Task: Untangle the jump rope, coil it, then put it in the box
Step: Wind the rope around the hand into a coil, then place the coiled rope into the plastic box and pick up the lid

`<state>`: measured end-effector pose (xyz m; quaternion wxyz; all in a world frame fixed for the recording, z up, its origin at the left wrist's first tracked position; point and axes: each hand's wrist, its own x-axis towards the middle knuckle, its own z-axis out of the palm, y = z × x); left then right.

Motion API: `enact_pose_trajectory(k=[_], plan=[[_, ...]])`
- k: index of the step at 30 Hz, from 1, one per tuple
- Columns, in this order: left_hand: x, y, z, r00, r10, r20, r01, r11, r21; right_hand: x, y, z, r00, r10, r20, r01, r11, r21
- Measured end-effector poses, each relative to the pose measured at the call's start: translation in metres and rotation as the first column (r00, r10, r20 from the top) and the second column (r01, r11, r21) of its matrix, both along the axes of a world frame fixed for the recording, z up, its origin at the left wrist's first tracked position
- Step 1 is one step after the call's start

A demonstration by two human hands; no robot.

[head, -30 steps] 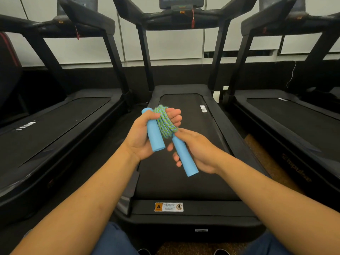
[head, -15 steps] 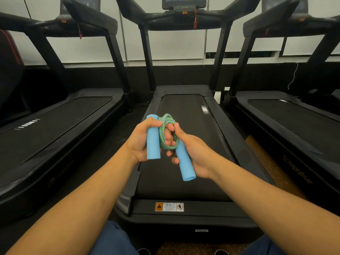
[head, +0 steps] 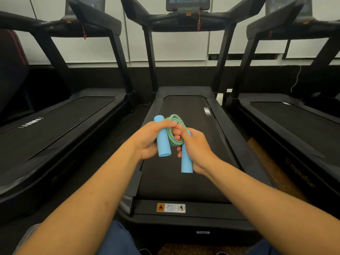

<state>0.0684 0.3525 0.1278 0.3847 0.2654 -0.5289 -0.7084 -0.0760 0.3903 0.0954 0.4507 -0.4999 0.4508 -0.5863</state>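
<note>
Above the middle treadmill, your left hand curls its fingers round one blue handle, your right hand grips the other handle, and the coiled green-blue rope sits bunched between them.

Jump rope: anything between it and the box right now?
Cannot judge: no box is in view. The jump rope is bundled between the left hand and right hand, each gripping a blue handle, above the middle treadmill.
</note>
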Motion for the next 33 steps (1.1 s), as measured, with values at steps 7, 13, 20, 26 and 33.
enact_pose_trajectory(k=[7,13,20,26,33], plan=[[0.007,-0.004,0.001,0.991,0.115,0.068,-0.120,0.990,0.069,0.013,-0.012,-0.009,1.000,-0.011,-0.007,0.011,1.000,0.008],[0.014,-0.009,-0.006,0.968,0.233,0.088,-0.239,0.969,0.062,0.028,-0.018,-0.016,1.000,-0.027,-0.010,0.027,1.000,0.012],[0.036,-0.019,-0.021,0.922,0.383,0.057,-0.372,0.917,-0.146,0.050,-0.036,-0.019,0.999,-0.042,0.015,0.042,0.999,0.006],[0.077,-0.036,-0.036,0.919,0.380,0.108,-0.365,0.921,-0.138,0.076,-0.060,-0.035,0.980,0.119,0.158,-0.137,0.985,0.103],[0.138,-0.051,-0.057,0.896,0.377,0.234,-0.359,0.926,-0.118,0.128,-0.084,-0.060,0.973,0.138,0.187,-0.175,0.964,0.200]])
